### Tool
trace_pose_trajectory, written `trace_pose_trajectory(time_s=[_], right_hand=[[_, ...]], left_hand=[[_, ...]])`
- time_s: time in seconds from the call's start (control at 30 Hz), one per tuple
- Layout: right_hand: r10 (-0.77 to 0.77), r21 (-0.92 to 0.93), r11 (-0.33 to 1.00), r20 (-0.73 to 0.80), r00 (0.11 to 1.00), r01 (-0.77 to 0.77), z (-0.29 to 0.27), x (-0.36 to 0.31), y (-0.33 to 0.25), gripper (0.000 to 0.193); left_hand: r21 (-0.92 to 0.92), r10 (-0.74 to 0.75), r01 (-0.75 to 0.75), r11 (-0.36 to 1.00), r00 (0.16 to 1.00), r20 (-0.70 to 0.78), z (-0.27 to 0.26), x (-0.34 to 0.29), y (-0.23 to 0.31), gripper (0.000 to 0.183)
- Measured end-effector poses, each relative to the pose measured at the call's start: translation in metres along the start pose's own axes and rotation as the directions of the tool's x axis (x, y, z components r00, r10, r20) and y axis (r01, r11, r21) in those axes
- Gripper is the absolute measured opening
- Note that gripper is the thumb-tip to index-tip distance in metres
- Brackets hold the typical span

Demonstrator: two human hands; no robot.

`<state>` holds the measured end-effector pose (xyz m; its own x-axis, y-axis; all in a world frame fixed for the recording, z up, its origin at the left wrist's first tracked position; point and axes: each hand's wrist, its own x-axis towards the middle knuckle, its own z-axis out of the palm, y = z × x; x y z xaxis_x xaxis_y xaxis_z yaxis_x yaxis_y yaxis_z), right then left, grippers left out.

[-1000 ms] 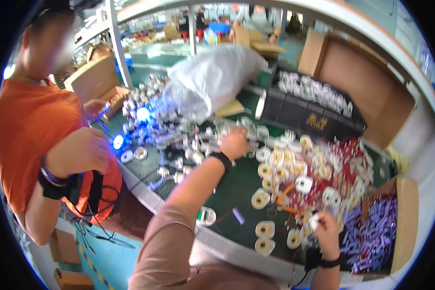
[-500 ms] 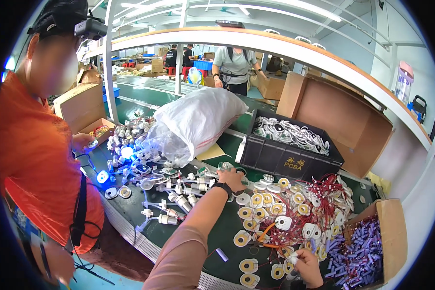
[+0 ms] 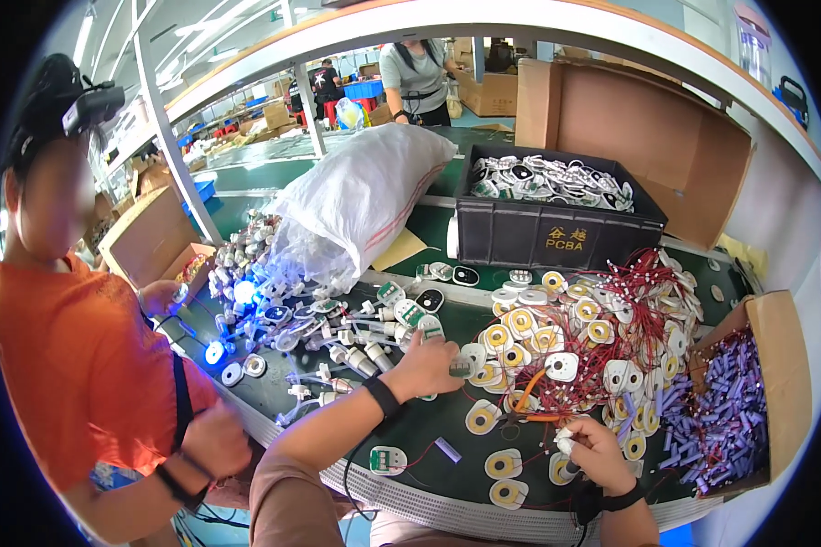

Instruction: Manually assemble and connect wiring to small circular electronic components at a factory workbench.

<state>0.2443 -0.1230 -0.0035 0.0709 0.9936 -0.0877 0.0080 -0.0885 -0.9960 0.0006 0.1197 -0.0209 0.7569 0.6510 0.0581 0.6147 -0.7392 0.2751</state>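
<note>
My left hand, wearing a black wristband, is closed around white rounded circuit boards; a green-faced board shows at its fingers. More such boards and white cylindrical parts lie beside it. My right hand pinches a small white piece, its kind unclear, near the front right. Orange-handled pliers rest by it among white discs with yellow rings and red wires. In front of my left hand lie a purple battery cell and a circuit board with a red wire.
A black crate of boards stands at the back, before a large cardboard box. A white sack spills parts at centre-left. Purple cells fill a carton at right. A co-worker in orange works close at left.
My left hand has drawn back toward me with boards at its fingers. My right hand still pinches the white piece. The head view has shifted, and the co-worker's near arm has come up.
</note>
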Motion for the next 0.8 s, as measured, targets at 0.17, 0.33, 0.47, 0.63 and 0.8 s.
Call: trace_pose_trajectory(time_s=[0.17, 0.33, 0.47, 0.63, 0.8], right_hand=[[-0.029, 0.021, 0.999, 0.025, 0.999, 0.029, 0.013, 0.0, -0.01, 0.014], [-0.244, -0.055, 0.967, 0.099, 0.965, 0.25, 0.03, 0.014, -0.014, 0.019], [-0.248, -0.133, 0.955, 0.134, 0.959, 0.265, 0.053, 0.018, -0.027, 0.019], [-0.301, -0.331, 0.883, 0.144, 0.943, 0.333, 0.051, 0.013, -0.026, 0.019], [-0.186, -0.401, 0.85, 0.379, 0.907, 0.342, 0.031, 0.005, -0.037, 0.017]], left_hand=[[-0.078, 0.041, -0.056, 0.995, 0.982, -0.184, -0.017, -0.019, 0.016, 0.046], [-0.254, 0.092, -0.21, 0.944, 0.908, -0.408, -0.045, -0.051, 0.085, 0.047], [-0.27, 0.11, -0.229, 0.935, 0.913, -0.394, -0.027, -0.072, 0.126, 0.047], [-0.484, -0.012, -0.192, 0.854, 0.922, -0.387, -0.011, -0.089, 0.141, 0.054], [-0.886, 0.037, -0.195, 0.421, 0.979, -0.198, -0.006, -0.097, 0.131, 0.054]])
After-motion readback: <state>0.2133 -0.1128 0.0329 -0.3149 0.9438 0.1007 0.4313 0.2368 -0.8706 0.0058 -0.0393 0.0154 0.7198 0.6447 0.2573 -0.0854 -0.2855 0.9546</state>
